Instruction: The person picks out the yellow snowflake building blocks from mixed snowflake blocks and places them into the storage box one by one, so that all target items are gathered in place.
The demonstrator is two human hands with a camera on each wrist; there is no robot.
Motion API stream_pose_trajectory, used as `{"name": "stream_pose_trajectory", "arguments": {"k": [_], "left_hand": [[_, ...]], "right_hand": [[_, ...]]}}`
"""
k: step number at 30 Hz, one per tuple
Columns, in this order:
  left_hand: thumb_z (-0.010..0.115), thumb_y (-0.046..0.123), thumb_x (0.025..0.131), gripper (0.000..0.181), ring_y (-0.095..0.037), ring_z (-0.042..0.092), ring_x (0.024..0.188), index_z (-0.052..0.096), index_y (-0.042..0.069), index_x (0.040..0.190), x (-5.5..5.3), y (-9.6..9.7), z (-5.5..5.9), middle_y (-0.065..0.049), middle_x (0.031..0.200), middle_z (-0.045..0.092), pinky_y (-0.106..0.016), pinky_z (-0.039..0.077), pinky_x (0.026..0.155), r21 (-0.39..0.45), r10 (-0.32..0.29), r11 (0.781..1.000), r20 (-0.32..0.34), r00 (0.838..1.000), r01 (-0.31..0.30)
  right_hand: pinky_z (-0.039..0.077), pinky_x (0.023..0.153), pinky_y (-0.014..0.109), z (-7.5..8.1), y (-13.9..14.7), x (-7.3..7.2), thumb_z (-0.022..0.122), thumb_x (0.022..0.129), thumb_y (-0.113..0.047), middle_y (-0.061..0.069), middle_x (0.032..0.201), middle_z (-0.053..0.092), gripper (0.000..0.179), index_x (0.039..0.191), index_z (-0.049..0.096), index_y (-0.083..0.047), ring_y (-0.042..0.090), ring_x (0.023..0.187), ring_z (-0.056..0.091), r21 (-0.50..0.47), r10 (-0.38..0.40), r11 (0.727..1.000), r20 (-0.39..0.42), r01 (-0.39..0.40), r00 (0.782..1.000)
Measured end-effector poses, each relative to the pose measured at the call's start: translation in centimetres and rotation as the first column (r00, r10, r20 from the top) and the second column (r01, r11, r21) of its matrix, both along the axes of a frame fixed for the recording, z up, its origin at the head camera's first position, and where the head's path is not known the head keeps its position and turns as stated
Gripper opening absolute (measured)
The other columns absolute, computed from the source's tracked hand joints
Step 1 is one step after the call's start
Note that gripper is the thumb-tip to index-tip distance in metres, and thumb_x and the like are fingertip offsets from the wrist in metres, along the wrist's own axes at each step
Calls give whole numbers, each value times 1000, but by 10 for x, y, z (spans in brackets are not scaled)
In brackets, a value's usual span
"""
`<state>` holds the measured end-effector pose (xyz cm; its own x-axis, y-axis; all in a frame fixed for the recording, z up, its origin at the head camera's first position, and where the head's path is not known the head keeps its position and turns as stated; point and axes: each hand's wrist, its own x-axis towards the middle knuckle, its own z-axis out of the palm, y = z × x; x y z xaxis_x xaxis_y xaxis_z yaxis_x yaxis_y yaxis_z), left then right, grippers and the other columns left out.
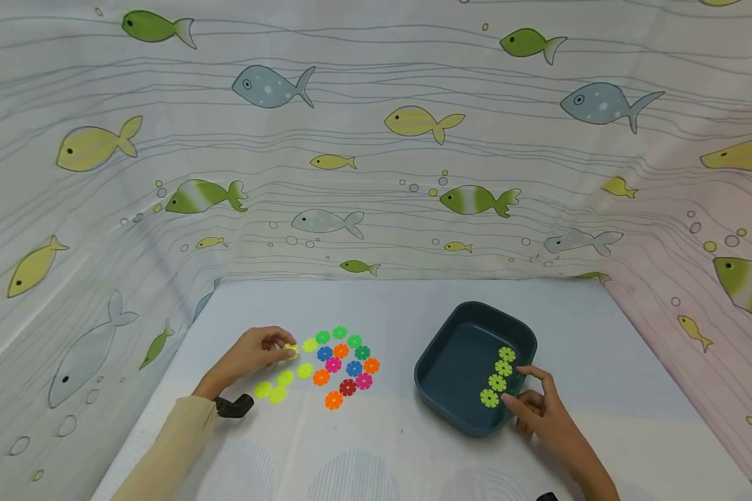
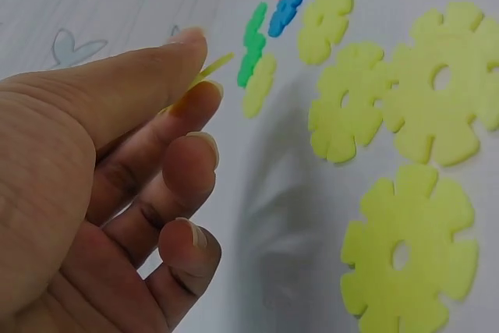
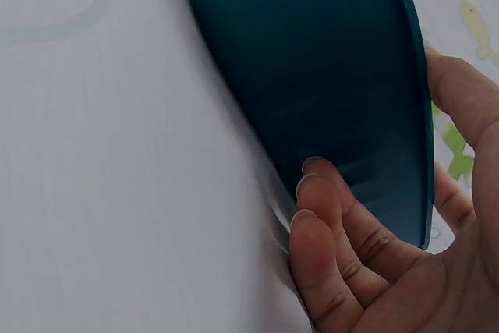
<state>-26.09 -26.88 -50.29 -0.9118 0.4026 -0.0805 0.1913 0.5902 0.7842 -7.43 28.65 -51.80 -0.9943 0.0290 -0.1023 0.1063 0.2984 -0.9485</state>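
Note:
My left hand (image 1: 258, 351) pinches a yellow notched plastic disc (image 2: 214, 66) between thumb and forefinger, above the table; the other fingers are loosely curled. Near it lie several loose yellow discs (image 1: 277, 394). At the right stands a dark blue rectangular tray (image 1: 454, 372). Several yellow discs (image 1: 497, 382) sit in a row inside, along its right side. My right hand (image 1: 542, 410) holds the tray's right rim. In the right wrist view, some fingertips (image 3: 316, 232) touch the outer wall, while other digits reach over the rim.
Beside the left hand's discs lies a group of notched discs in green, blue, orange, pink and red, such as an orange disc (image 1: 334, 400). A white table (image 1: 388, 445) carries everything. A fish-patterned cloth (image 1: 363, 188) stands around the back and sides.

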Motion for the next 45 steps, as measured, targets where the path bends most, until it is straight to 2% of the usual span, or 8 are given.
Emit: {"name": "stream_pose_trajectory", "arguments": {"k": [8, 11, 16, 22, 29, 37, 41, 45], "left_hand": [[80, 34, 92, 32, -27, 60, 69, 73, 17, 118, 4, 13, 11, -2, 103, 71, -33, 53, 64, 16, -20, 1000, -15, 1000, 21], [80, 35, 91, 31, -28, 60, 70, 72, 20, 118, 5, 19, 14, -1, 104, 71, -34, 53, 64, 28, -31, 999, -11, 999, 32], [81, 35, 91, 30, -25, 59, 71, 72, 24, 118, 4, 30, 16, 2, 105, 71, -32, 54, 63, 27, -75, 997, -33, 997, 76], [81, 31, 91, 28, -26, 57, 75, 72, 23, 116, 4, 47, 20, 2, 105, 70, -29, 52, 61, 32, -154, 987, -72, 985, 157], [81, 27, 91, 28, -25, 58, 74, 71, 20, 116, 6, 65, 24, 0, 104, 69, -30, 52, 61, 55, -220, 973, -72, 973, 224], [80, 28, 92, 26, -24, 59, 79, 71, 25, 116, 6, 79, 26, 4, 103, 68, -30, 53, 64, 31, -259, 965, -78, 963, 262], [81, 27, 92, 27, -24, 59, 81, 71, 25, 117, 7, 85, 27, 4, 102, 68, -31, 54, 65, 47, -280, 958, -77, 957, 284], [80, 25, 92, 27, -23, 59, 77, 71, 24, 117, 9, 92, 29, 3, 101, 69, -30, 53, 62, 67, -308, 947, -85, 948, 314]], "right_hand": [[52, 54, 38, 3, 0, 1, 66, 103, -25, 19, 90, 63, 67, 152, 21, -22, 30, 65, 59, -4, -6, 1000, 17, 6, 1000], [52, 54, 38, 4, 0, 1, 66, 103, -24, 19, 89, 63, 67, 152, 21, -21, 30, 64, 59, -5, -8, 1000, 16, 8, 1000], [52, 54, 38, 5, 0, 1, 66, 103, -24, 19, 89, 64, 67, 152, 21, -21, 30, 63, 59, -4, -12, 1000, 20, 12, 1000], [52, 54, 38, 6, -1, 1, 67, 103, -25, 19, 89, 63, 67, 152, 22, -22, 30, 63, 59, -14, -13, 1000, 27, 13, 1000], [53, 54, 38, 6, -1, 1, 66, 103, -25, 20, 89, 63, 66, 151, 22, -22, 30, 63, 59, -13, -10, 1000, 25, 10, 1000], [53, 54, 38, 4, 0, 1, 65, 103, -23, 20, 88, 63, 66, 151, 21, -20, 30, 63, 59, -1, -5, 1000, 13, 5, 1000], [53, 54, 38, 3, 1, 0, 65, 104, -22, 19, 87, 63, 65, 152, 21, -19, 30, 62, 59, -3, 9, 1000, -9, -9, 1000], [53, 53, 39, 2, 1, -1, 65, 103, -21, 18, 88, 64, 65, 152, 22, -18, 30, 62, 60, 4, 8, 1000, -19, -8, 1000]]}}
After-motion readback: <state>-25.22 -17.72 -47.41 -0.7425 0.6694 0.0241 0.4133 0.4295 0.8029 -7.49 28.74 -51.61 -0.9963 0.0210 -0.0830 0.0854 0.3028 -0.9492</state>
